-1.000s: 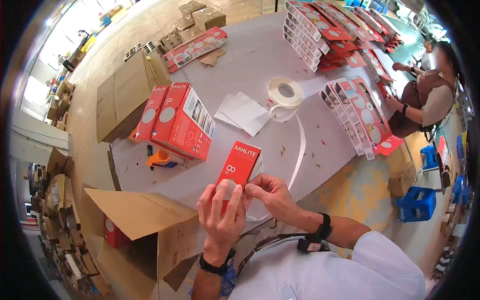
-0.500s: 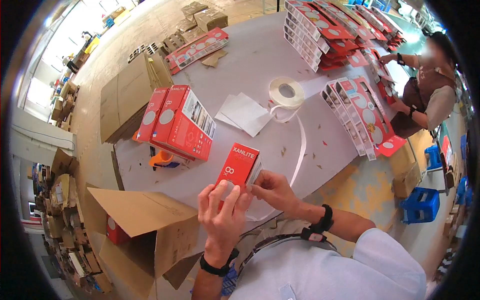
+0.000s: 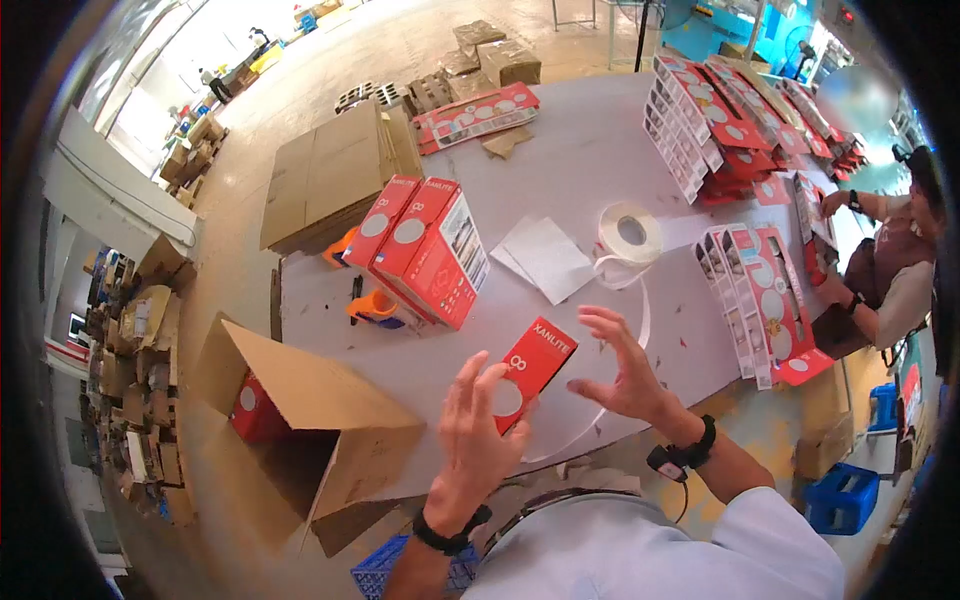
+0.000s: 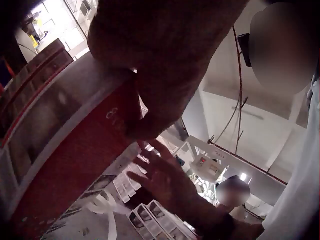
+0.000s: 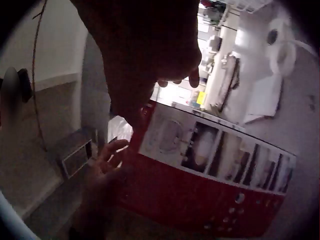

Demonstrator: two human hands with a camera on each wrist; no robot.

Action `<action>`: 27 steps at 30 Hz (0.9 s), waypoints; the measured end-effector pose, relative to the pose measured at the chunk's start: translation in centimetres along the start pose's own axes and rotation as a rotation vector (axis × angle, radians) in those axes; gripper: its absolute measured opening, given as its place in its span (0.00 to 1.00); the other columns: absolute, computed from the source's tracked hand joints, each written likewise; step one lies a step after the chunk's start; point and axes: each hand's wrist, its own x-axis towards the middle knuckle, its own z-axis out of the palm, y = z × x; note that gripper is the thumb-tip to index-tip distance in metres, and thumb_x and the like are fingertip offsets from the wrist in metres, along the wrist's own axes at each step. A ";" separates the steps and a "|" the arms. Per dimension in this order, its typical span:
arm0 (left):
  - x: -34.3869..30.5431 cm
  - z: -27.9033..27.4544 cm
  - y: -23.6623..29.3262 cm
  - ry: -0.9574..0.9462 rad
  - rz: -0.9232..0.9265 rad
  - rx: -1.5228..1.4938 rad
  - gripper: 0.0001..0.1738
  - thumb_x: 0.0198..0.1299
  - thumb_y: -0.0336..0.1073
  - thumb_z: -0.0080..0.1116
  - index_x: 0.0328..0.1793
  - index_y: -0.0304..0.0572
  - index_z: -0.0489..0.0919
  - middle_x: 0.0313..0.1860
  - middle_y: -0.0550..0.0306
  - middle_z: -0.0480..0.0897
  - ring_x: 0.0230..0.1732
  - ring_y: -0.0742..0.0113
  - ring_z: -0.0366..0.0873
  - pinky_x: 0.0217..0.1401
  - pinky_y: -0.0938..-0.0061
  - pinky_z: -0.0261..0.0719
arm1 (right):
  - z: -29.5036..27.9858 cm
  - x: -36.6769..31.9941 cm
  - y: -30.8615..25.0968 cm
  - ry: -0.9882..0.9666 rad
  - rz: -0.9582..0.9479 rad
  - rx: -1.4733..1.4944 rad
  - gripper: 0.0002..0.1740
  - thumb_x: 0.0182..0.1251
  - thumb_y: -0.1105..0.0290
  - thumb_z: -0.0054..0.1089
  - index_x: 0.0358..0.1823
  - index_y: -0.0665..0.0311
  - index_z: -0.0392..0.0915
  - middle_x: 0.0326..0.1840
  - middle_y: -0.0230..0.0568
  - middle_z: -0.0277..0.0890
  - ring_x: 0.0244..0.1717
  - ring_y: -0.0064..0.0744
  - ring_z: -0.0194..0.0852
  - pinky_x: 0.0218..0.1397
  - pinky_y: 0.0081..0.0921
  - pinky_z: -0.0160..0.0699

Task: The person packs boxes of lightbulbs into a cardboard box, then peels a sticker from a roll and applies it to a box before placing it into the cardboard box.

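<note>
A red XANLITE carton (image 3: 538,362) stands between the two hands at the table's near side. My left hand (image 3: 474,432) is at its near left end, fingers spread and slightly bent, overlapping the carton's lower corner in the head view. To the right, my right hand (image 3: 630,378) is held apart from it, thumb and fingers spread wide with nothing between them. In the left wrist view the carton's red side (image 4: 75,165) runs up close to the left thumb. The right wrist view shows its pictured side panel (image 5: 215,150) below the right hand.
Two more red cartons (image 3: 432,255) stand left, by an orange tape dispenser (image 3: 374,306). An open cardboard box (image 3: 375,455) sits near left. White sheets (image 3: 545,260), a tape roll (image 3: 630,234) and stacked red-white packaging (image 3: 765,300) lie beyond; another person works at right.
Both hands held the carton before; now their fingers have spread, and the right hand has moved off to the right. The head view has shifted, so the scene sits farther right.
</note>
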 end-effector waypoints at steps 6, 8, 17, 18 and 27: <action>-2.0 0.8 0.2 -0.044 0.042 -0.013 0.39 0.45 0.31 0.77 0.66 0.43 0.71 0.63 0.45 0.78 0.62 0.43 0.78 0.63 0.54 0.77 | -1.1 4.9 -5.2 -0.507 -0.384 -0.581 0.48 0.45 0.58 0.83 0.70 0.60 0.69 0.72 0.48 0.68 0.77 0.53 0.60 0.81 0.60 0.50; -2.3 0.6 0.6 -0.032 0.060 0.006 0.38 0.47 0.32 0.76 0.67 0.44 0.72 0.64 0.46 0.78 0.64 0.44 0.77 0.65 0.56 0.76 | 0.4 5.0 -5.0 -0.539 -0.438 -0.636 0.44 0.45 0.59 0.82 0.66 0.59 0.73 0.66 0.45 0.73 0.73 0.51 0.67 0.78 0.60 0.55; -11.5 -6.5 1.1 0.262 -0.165 -0.081 0.19 0.57 0.35 0.75 0.53 0.41 0.82 0.54 0.50 0.84 0.53 0.55 0.84 0.55 0.66 0.81 | -3.5 10.0 -7.8 -0.537 -0.440 -0.382 0.35 0.35 0.62 0.86 0.50 0.60 0.80 0.47 0.42 0.83 0.50 0.48 0.80 0.58 0.46 0.73; -13.4 -6.9 0.2 0.263 -0.271 -0.119 0.18 0.58 0.35 0.74 0.52 0.40 0.83 0.51 0.50 0.85 0.51 0.58 0.84 0.53 0.68 0.81 | -5.2 11.0 -9.2 -0.466 -0.424 -0.374 0.36 0.34 0.62 0.87 0.50 0.60 0.80 0.46 0.43 0.82 0.50 0.46 0.80 0.56 0.44 0.74; -27.2 -10.9 -10.3 0.616 -0.775 -0.552 0.15 0.61 0.31 0.69 0.52 0.39 0.80 0.44 0.60 0.84 0.47 0.71 0.81 0.48 0.73 0.80 | -18.1 8.0 0.2 0.484 -0.072 0.127 0.32 0.57 0.69 0.72 0.63 0.65 0.72 0.60 0.40 0.75 0.58 0.36 0.76 0.62 0.37 0.77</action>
